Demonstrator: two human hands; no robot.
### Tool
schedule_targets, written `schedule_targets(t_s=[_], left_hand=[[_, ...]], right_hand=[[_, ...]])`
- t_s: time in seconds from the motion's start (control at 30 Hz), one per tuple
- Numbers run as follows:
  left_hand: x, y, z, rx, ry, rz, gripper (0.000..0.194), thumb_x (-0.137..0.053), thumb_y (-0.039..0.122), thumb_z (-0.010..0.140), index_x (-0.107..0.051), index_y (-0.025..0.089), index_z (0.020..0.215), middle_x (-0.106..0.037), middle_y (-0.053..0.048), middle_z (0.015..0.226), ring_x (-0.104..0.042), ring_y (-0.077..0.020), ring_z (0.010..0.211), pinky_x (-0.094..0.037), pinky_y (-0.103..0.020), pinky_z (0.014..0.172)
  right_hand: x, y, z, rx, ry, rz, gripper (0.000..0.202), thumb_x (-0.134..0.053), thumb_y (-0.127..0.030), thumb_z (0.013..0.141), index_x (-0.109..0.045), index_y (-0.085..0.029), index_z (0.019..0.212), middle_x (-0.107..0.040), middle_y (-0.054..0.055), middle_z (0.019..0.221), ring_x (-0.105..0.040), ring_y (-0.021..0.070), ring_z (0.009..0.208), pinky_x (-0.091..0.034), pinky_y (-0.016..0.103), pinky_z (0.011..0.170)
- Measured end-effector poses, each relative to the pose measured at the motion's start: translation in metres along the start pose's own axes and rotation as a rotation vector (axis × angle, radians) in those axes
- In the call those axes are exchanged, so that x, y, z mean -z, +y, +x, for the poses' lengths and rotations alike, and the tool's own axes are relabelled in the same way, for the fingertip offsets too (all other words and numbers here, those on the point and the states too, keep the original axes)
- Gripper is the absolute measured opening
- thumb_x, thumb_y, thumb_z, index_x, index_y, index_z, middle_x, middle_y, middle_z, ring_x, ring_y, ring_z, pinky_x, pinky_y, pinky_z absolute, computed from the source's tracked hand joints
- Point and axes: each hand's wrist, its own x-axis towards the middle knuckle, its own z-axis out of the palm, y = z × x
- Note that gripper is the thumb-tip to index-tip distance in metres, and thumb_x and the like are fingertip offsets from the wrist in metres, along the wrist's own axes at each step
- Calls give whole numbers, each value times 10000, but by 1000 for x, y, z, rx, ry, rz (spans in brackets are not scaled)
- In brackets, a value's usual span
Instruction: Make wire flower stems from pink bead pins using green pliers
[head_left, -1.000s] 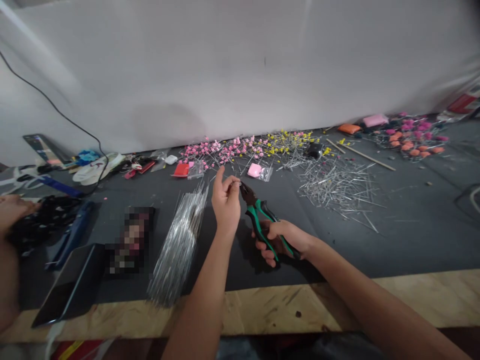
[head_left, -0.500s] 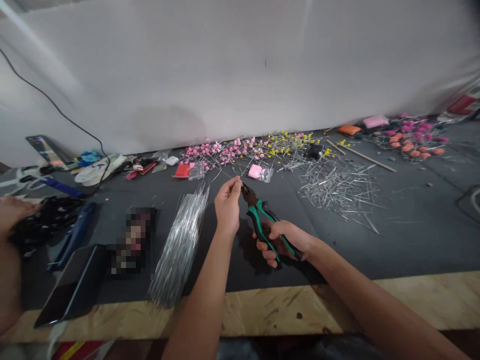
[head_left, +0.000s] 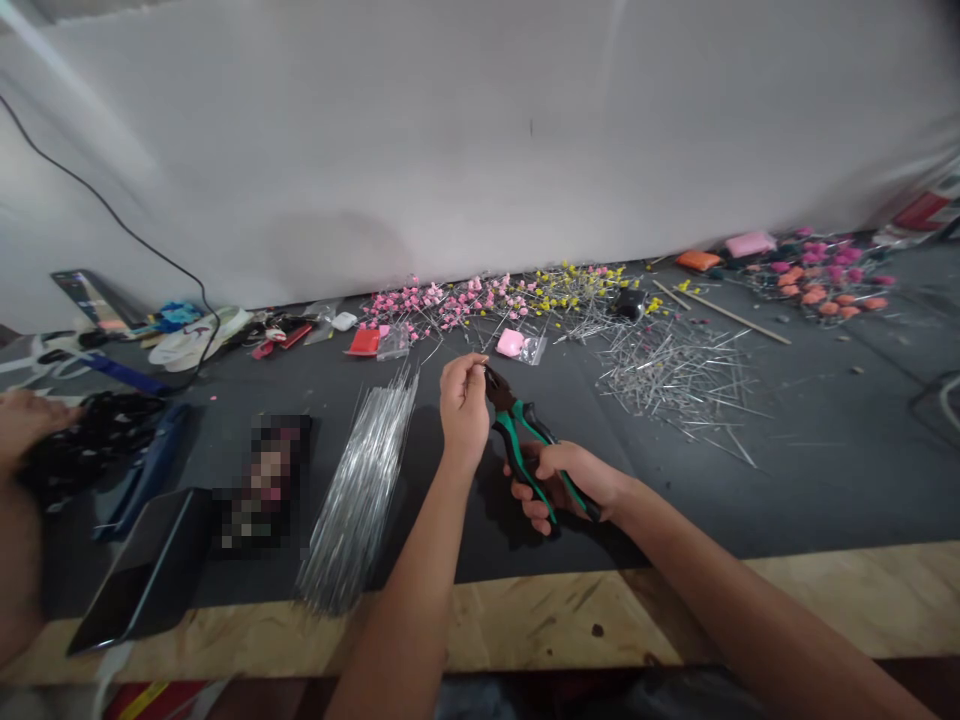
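Note:
My right hand (head_left: 559,480) is wrapped round the green and black handles of a pair of pliers (head_left: 514,415). The dark jaws point up and left, right beside the fingertips of my left hand (head_left: 465,405). That hand is closed in a pinch; what sits between its fingers is too small to make out, with only a tiny silvery bit at the jaws. A bundle of straight silver wires (head_left: 356,490) lies just left of my left forearm. Short cut wires (head_left: 675,370) are heaped loosely to the right of the pliers.
Along the wall lie wire stems with pink tips (head_left: 442,298) and yellow tips (head_left: 577,285). A pink packet (head_left: 511,343) and a red packet (head_left: 364,342) are in front. Left are a phone (head_left: 139,570), a blue tool (head_left: 146,475) and another person's hand (head_left: 30,425).
My left hand has shifted slightly right and turned, its fingers closer to the plier jaws. The pliers and my right hand have barely moved.

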Motion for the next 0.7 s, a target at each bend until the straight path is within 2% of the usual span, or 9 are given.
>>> schedule_targets(t_s=[0.13, 0.3, 0.57, 0.7], left_hand=[[2, 5, -2, -5, 36, 8, 226, -484, 316, 833, -611, 190, 970, -581, -60, 973, -549, -126, 790, -428, -243, 695], [4, 4, -4, 36, 77, 21, 280, -505, 362, 820, -607, 192, 1018, -626, -65, 974, -578, -144, 850, -442, -263, 766], [3, -2, -2, 82, 39, -24, 303, -543, 385, 792, -619, 196, 1017, -643, -69, 987, -591, -158, 887, -450, -280, 805], [2, -8, -1, 131, 31, -69, 289, -551, 393, 783, -628, 205, 988, -643, -45, 911, -583, -145, 817, -451, -261, 743]], right_hand=[[-2, 0, 0, 5, 12, -17, 303, -419, -138, 604, -457, -153, 905, -514, 3, 625, -482, 126, 466, -436, 298, 463], [-3, 0, 0, 5, 23, -25, 305, -414, -135, 605, -455, -148, 907, -510, 4, 630, -484, 128, 469, -440, 304, 464], [0, 2, 0, 6, 18, -28, 292, -414, -130, 613, -462, -150, 900, -518, 7, 637, -496, 130, 477, -448, 306, 465], [0, 2, 0, 2, 26, -24, 295, -415, -127, 612, -458, -151, 902, -522, 8, 639, -497, 130, 480, -452, 307, 467]])
